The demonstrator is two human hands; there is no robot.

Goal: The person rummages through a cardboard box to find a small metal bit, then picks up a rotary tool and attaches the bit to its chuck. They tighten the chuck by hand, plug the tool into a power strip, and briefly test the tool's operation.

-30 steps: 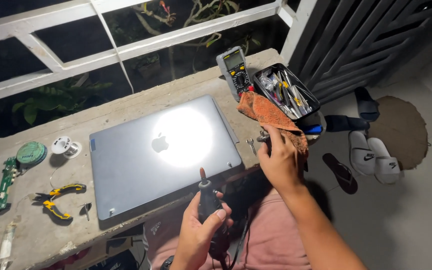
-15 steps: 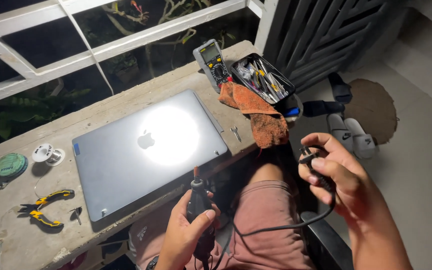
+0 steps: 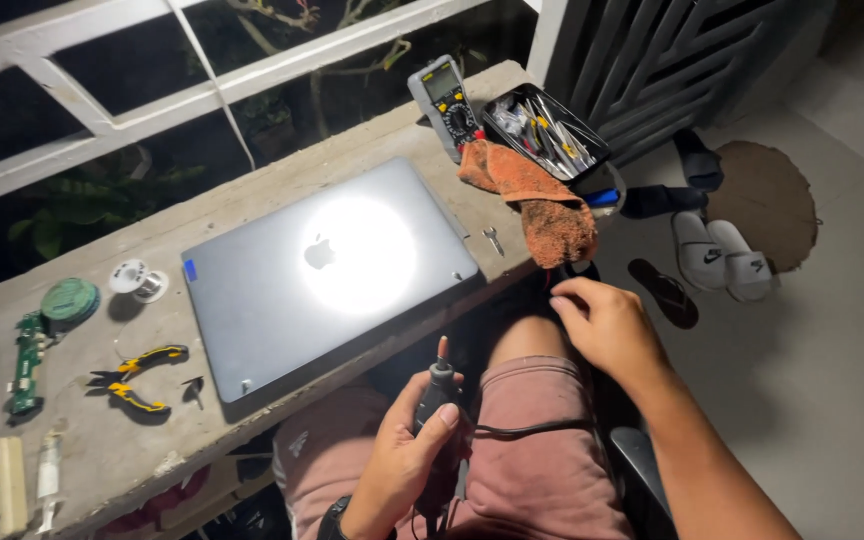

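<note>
Concrete ledge (image 3: 282, 190), white railing (image 3: 102, 130), tiled floor (image 3: 832, 380)

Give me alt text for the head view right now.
A seated person's left hand grips a black corded handheld tool above their lap while the right hand reaches just below an orange rag hanging off a concrete ledge. On the ledge lie a closed grey laptop, yellow-handled pliers, a multimeter and a tool tray.

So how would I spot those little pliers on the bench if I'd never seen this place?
Start at the big grey closed laptop lying in the middle of the concrete ledge. Look just off its lower left corner, toward the green circuit board. The pliers lie flat there with their handles spread, the only tool on that side with yellow and black grips.
</note>
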